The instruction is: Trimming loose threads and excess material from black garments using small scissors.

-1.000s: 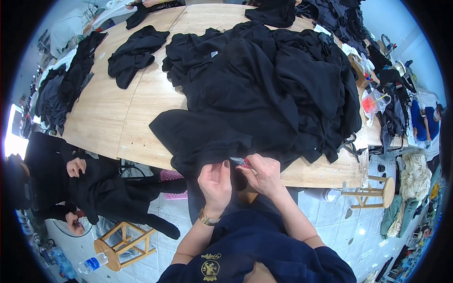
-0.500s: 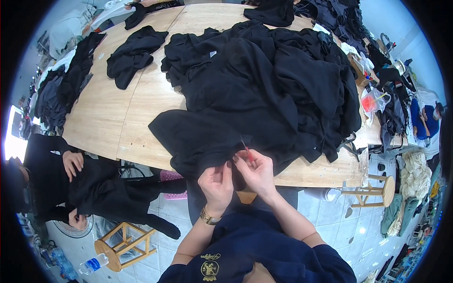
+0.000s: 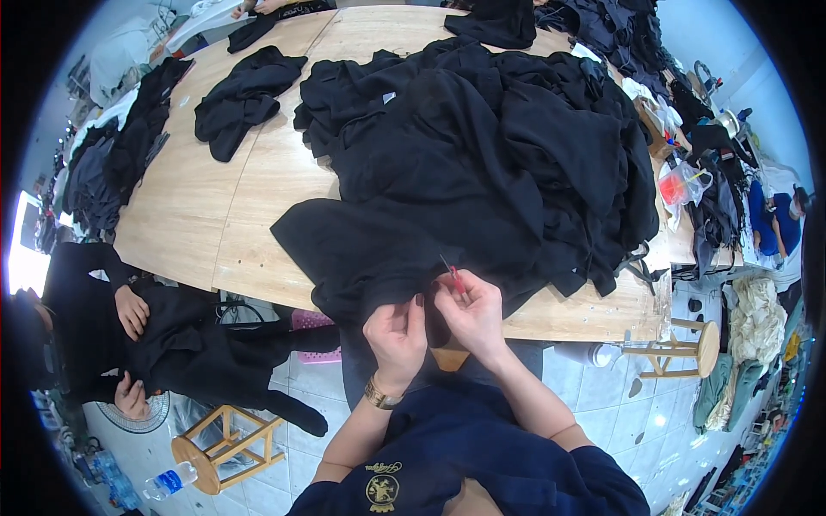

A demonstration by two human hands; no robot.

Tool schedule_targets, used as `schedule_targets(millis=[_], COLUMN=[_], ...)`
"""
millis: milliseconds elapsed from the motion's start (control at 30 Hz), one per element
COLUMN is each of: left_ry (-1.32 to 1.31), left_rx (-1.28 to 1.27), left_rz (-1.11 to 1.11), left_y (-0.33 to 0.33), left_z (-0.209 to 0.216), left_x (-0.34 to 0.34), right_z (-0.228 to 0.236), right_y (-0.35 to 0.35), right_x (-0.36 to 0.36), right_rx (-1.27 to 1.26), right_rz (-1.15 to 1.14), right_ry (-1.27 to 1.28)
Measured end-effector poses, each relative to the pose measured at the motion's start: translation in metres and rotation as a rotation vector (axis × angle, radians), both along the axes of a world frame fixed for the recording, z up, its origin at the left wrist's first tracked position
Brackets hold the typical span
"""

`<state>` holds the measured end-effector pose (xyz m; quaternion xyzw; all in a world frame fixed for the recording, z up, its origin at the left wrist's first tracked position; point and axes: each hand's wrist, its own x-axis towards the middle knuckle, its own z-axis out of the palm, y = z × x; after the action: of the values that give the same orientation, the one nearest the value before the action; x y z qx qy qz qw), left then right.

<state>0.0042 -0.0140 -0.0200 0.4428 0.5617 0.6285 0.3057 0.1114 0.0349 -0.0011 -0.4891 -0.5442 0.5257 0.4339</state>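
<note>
A black garment [image 3: 404,232] lies over the near edge of the wooden table, at the front of a large heap of black cloth. My left hand [image 3: 396,342] pinches its hanging edge between thumb and fingers. Just to the right, my right hand [image 3: 473,320] is closed round a small red-handled tool [image 3: 458,280] with a thin, pointed metal tip. The tip points up and away from me, over the cloth. Whether my right fingertips also touch the garment's edge is hard to see.
Separate black pieces [image 3: 245,101] lie on the table [image 3: 185,193] at the far left. A co-worker's hand [image 3: 132,311] handles black cloth at my left. Wooden stools [image 3: 206,469] stand on both sides. A bag with a red drink [image 3: 680,185] sits at the right edge.
My right hand has shifted slightly right and away from the left, tilting the red-handled tool. My left hand barely moved. The co-worker's hands have moved on their cloth.
</note>
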Motion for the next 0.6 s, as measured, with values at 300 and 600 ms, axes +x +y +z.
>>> schedule_targets(millis=[300, 600], left_ry=[-0.837, -0.963], left_rx=[0.059, 0.030], left_rz=[-0.202, -0.210], left_y=[0.012, 0.012], left_z=[0.008, 0.016], left_x=[-0.007, -0.012], right_z=[0.006, -0.009], right_y=[-0.004, 0.001], right_x=[0.008, 0.026], right_rx=[-0.052, 0.568], right_rz=[-0.010, 0.118], right_ry=[0.296, -0.470])
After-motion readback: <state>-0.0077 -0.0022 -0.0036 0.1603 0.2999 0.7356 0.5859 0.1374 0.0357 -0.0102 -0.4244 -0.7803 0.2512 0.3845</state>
